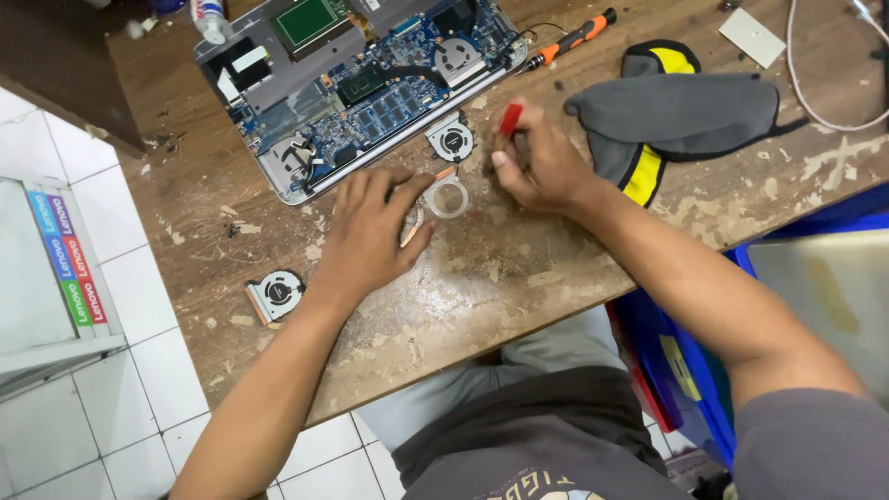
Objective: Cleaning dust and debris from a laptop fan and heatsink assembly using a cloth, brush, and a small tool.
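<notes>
Right hand (542, 167) is curling its fingers (501, 158) closed around a small red-handled tool (510, 118), pinching it so the red end is sticking up out of the grip and the working end is hidden under the hand. Left hand (370, 231) is lying mostly flat with the fingers (394, 181) spread and loosely bent, pressing down on a thin copper-coloured metal heat pipe piece with a pale round ring at its end (446, 197); the ring is sitting just off the left fingertips, between the two hands, on the worn, scratched wooden table (482, 278).

Just beyond the right fingers a small round black laptop fan (451, 142) is lying on the table, right beside the front edge of the opened silver laptop with its blue circuit board exposed (356, 88). Further out past the right hand, a grey and yellow fabric pouch (681, 116) is lying flat, and an orange-and-black screwdriver (569, 42) is resting near the laptop's corner. A white cable (815, 102) is curling at the far right edge.

On the near side of the left hand, well apart from the fingers, a second round black fan with a copper fin edge (275, 294) is sitting near the table edge. A blue plastic crate (685, 370) is standing down by the right elbow.
</notes>
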